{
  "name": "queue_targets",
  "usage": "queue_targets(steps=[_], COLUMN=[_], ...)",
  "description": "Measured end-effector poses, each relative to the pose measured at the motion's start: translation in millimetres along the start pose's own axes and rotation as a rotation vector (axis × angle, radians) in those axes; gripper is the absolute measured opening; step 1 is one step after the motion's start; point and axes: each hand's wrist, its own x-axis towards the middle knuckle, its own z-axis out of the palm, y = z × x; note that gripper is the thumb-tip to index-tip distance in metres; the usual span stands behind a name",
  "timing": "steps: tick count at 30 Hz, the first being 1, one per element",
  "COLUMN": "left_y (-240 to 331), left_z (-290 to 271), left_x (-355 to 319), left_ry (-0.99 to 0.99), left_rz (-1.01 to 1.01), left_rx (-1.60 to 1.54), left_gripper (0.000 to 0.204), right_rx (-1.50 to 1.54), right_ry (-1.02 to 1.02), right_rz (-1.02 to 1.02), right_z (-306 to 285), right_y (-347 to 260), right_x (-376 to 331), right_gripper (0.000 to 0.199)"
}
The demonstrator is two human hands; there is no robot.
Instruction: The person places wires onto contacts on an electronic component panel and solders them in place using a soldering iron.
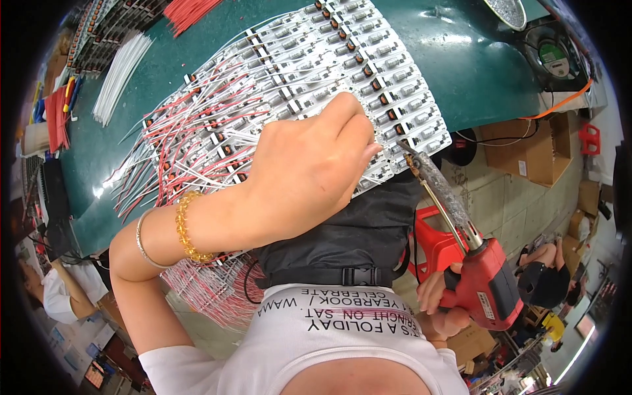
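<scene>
Two hands are busy: a red soldering gun [484, 283] is gripped in the right hand [438, 303] off the table's near edge, tip at the panel's near corner. Further in, the left hand [309, 171] is pressed, curled, on the circuit board panel [342, 66]; anything pinched can't be made out. Probably best if the panel's pinned flat and red and white wires [178, 138] kept clear.

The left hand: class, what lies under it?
The left hand rests on a panel of white circuit boards with red and white wires. The boards directly beneath the palm are covered.
</scene>
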Motion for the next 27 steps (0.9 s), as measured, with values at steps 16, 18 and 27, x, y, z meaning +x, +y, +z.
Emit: queue_targets(steps=[16, 18, 27], left_y=[-0.4, -0.6, 3.0], left_z=[-0.8, -0.9, -2.0], left_x=[0.6, 0.7, 1.9], left_ry=[-0.039, -0.056, -0.079], left_rz=[0.015, 0.005, 0.019], left_rx=[0.019, 0.027, 0.059], left_gripper=[0.012, 0.012, 0.011], right_rx=[-0.024, -0.029, -0.08], right_ry=[0.046, 0.05, 0.141], right_rz=[0.032, 0.032, 0.082], right_z=[4.4, 4.9, 3.2], right_y=[-1.2, -0.7, -0.6], right_x=[-3.1, -2.8, -6.1], right_gripper=[0.089, 0.089, 0.089])
